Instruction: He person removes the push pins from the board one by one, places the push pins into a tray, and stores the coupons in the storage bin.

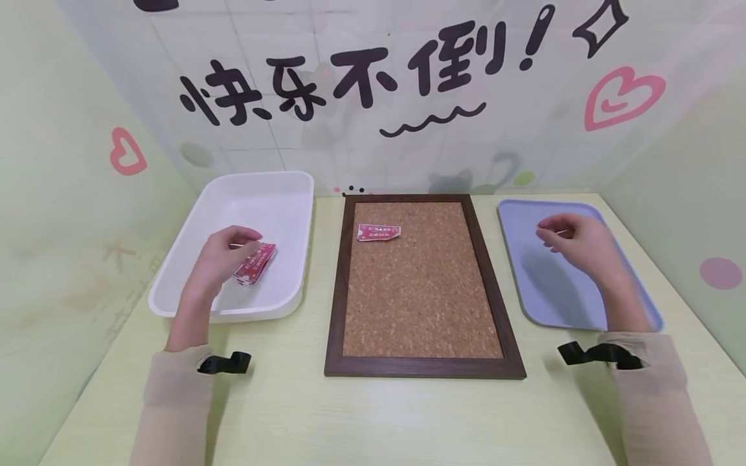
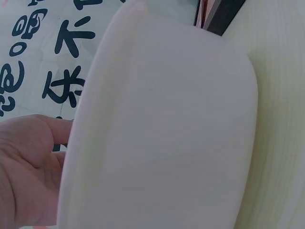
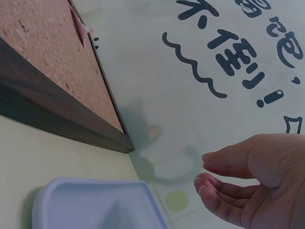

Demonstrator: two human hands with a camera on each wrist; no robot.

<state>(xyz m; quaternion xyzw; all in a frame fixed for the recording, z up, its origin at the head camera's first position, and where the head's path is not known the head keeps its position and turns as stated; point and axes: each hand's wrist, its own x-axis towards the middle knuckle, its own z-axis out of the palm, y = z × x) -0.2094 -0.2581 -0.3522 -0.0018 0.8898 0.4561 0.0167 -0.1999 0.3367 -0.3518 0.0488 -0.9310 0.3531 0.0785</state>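
Observation:
My left hand is inside the white tray, its thumb and forefinger bent together over the top end of a small stack of red printed coupons. Whether they pinch a coupon does not show; in the left wrist view the tray's wall hides the fingertips. My right hand hovers above the blue tray, fingers loosely bent toward the thumb. In the right wrist view a narrow gap separates thumb and fingertips, with nothing visible between them. Another red coupon is on the framed cork board, at its upper left.
The cork board's dark wooden frame lies between the two trays on the pale table. A wall sheet with large black lettering rises behind. Pale side walls stand left and right. Black straps sit on both wrists.

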